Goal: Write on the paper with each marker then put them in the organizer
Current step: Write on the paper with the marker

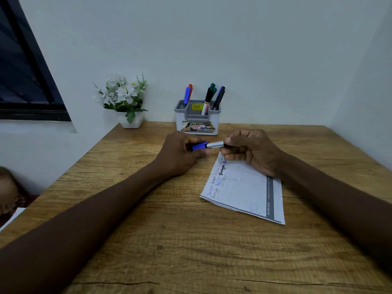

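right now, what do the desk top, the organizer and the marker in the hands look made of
The desk top: wood or wood-look laminate, matte; brown grain lines and knots show.
The organizer: plastic, smooth; white moulded body with a grey insert.
The marker: blue cap looks plastic; the silver barrel has a metallic sheen, possibly metal or a printed wrap.
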### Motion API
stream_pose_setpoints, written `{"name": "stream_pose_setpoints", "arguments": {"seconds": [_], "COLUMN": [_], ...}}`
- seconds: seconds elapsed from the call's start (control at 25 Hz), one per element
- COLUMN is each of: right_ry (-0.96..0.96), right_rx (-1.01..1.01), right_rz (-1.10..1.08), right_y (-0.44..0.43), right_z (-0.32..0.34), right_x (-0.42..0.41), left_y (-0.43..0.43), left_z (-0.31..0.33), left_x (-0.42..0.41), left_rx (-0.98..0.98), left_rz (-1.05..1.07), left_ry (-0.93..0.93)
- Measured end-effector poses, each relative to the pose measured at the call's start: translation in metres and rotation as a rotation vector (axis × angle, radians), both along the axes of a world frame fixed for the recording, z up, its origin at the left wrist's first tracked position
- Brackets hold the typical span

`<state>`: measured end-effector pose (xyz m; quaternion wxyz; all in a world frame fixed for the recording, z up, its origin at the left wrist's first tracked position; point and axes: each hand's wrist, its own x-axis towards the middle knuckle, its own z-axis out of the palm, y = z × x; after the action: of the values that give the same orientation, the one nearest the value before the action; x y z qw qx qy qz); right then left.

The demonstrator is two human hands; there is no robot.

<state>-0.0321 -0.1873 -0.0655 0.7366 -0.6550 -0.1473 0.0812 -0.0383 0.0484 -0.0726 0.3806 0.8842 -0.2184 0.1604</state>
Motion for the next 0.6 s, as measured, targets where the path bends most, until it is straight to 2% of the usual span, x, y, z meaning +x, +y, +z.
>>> {"name": "stream_pose_setpoints", "arguments": {"seconds": [0.24, 0.44, 0.6], "right_ry": [-0.213, -0.437, -0.499], "right_rx": [-0.273, -0.382, -0.426], "right_rz": [-0.031, -0.043, -0.057], "right_y": [-0.006, 0.003, 0.007], "right_z": [-0.002, -0.002, -0.001], "right_x": [0.004, 0.004, 0.004], "left_y": [0.001, 0.001, -0.001], "left_z": [0.002, 0.006, 0.004], "left_x": [-0.001, -0.002, -0.001], "left_rx": [0.054, 0.141, 0.147], "left_rz": [0.023, 0.052, 0.079], "left_ry": [-0.001, -0.009, -0.026]}}
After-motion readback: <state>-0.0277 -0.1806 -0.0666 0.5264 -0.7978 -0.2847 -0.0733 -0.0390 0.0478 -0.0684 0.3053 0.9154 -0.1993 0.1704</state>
